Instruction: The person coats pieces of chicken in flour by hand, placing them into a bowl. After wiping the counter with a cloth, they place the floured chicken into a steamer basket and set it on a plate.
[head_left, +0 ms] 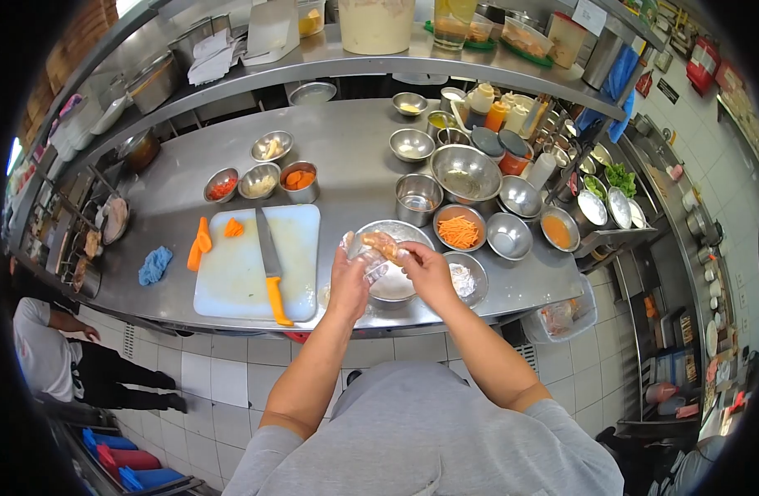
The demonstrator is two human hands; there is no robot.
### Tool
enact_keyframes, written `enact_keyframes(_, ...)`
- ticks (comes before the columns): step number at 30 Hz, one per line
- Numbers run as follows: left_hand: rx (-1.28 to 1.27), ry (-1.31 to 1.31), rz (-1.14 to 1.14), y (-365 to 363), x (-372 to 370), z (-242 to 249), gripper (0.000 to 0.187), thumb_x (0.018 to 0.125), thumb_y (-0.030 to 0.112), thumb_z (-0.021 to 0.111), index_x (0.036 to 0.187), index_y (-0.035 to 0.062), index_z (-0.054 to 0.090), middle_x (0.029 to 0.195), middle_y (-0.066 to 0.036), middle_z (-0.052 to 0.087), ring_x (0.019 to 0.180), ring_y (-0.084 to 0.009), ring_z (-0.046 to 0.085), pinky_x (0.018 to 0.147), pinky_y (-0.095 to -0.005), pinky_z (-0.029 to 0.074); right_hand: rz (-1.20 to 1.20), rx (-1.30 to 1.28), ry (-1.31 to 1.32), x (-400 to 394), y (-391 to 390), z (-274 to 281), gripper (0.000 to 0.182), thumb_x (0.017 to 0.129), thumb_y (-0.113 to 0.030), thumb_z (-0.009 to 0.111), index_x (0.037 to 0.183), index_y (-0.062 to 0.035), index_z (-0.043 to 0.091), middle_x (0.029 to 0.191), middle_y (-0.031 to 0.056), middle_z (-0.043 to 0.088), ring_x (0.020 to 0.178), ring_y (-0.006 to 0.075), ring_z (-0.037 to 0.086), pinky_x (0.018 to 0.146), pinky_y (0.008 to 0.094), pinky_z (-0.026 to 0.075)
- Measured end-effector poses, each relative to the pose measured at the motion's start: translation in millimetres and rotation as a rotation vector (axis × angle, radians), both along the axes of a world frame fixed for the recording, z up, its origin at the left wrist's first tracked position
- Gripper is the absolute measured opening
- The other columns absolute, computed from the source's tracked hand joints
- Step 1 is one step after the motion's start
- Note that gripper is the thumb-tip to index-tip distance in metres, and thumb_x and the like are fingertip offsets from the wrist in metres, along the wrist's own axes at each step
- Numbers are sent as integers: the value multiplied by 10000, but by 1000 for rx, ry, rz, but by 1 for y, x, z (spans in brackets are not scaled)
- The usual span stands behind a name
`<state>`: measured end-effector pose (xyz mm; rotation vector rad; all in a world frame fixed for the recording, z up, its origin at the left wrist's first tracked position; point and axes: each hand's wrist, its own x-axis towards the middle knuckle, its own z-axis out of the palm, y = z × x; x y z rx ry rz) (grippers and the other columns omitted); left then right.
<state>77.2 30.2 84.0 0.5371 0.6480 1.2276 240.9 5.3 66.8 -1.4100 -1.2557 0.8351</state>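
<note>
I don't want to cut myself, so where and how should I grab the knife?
Probably take the knife by its yellow handle, coming from your side of the cutting board: the handle lies at the near edge, pointing toward you, while the blade points away.

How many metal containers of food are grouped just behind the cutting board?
4: the red-filled bowl at left, the pale-filled bowl in the middle, the orange-filled pot at right, and the yellowish-filled bowl farthest back. None there looks hidden.
</note>
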Motion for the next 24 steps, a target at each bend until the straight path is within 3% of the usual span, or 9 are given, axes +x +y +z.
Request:
enact_keyframes(1, -1, 0, -2, 1, 1, -4, 452, 919, -17, 589, 1352, 10, 463, 1172, -125, 633, 1107, -211, 631, 890, -378, 555, 44, -104, 169, 3, 1, 3, 270, 962, -153, 669, 1197, -20, 679, 896, 9, 688, 782, 76, 602, 673, 230, 489)
enact_keyframes(2, 137, 205, -31, 5, 2, -11, 471, 903, -37, 588, 1358, -3, 473, 1178, -118, 638, 1103, -209, 630, 941, -369, 531, 90, -207, 338, 5, 1, 4, 260, 975, -160, 654, 1189, -14, 680, 913, 13, 687, 803, 69, 604, 688, 232, 492)
enact_keyframes(6, 387, 619, -13, 10, 1, -18, 478, 849, -66, 645, 1314, -21, 545, 1154, -102, 661, 1090, -170, 623, 965, -327, 504, 185, 5, 60, 5, 5, -12, 250, 981, -145, 642, 1190, -9, 664, 955, 13, 684, 855, 62, 600, 745, 234, 494)
enact_keyframes(9, 445, 749, 17, 10, 1, -28, 460, 810, 59, 753, 1234, -43, 609, 1109, -115, 701, 1029, -175, 659, 896, -311, 515, 227, -12, 259, -2, 1, -7, 269, 972, -130, 646, 1213, -13, 647, 960, 19, 684, 860, 58, 598, 743, 230, 490)
enact_keyframes(13, 491, 843, -1, 7, -4, -24, 504, 782, 71, 769, 1241, -55, 605, 1092, -146, 700, 1014, -218, 672, 886, -326, 523, 227, -45, 263, -2, -1, -4, 286, 963, -125, 656, 1220, -2, 635, 953, 27, 683, 834, 59, 600, 725, 229, 490)
enact_keyframes(15, 703, 1133, 37, 3, -7, -17, 532, 791, 56, 759, 1280, -49, 576, 1091, -145, 696, 1055, -227, 658, 919, -339, 513, 222, -98, 95, 2, -1, -4, 274, 929, -124, 651, 1162, 22, 657, 986, 86, 722, 839, 138, 680, 787, 272, 536)
enact_keyframes(19, 835, 1221, 221, 2, 3, -18, 516, 773, 69, 756, 1248, -54, 595, 1035, -195, 688, 963, -308, 690, 845, -359, 541, 194, -47, -114, 0, 0, -3, 296, 903, -104, 630, 1174, 14, 652, 978, 112, 729, 846, 159, 692, 780, 293, 540)
enact_keyframes(22, 571, 1049, 131, 4, 1, -9, 474, 789, 80, 743, 1221, -53, 601, 1008, -188, 693, 935, -301, 696, 813, -365, 546, 214, -48, -73, -4, -2, -4, 320, 886, -117, 617, 1179, 6, 652, 968, 126, 729, 847, 180, 694, 783, 308, 538)
enact_keyframes(24, 422, 954, -121, 8, -5, -7, 428, 806, 94, 729, 1192, -48, 609, 972, -179, 698, 901, -297, 699, 778, -376, 548, 257, -51, 13, -4, -3, -8, 310, 899, -157, 620, 1159, 7, 661, 945, 120, 732, 836, 174, 689, 766, 310, 535)
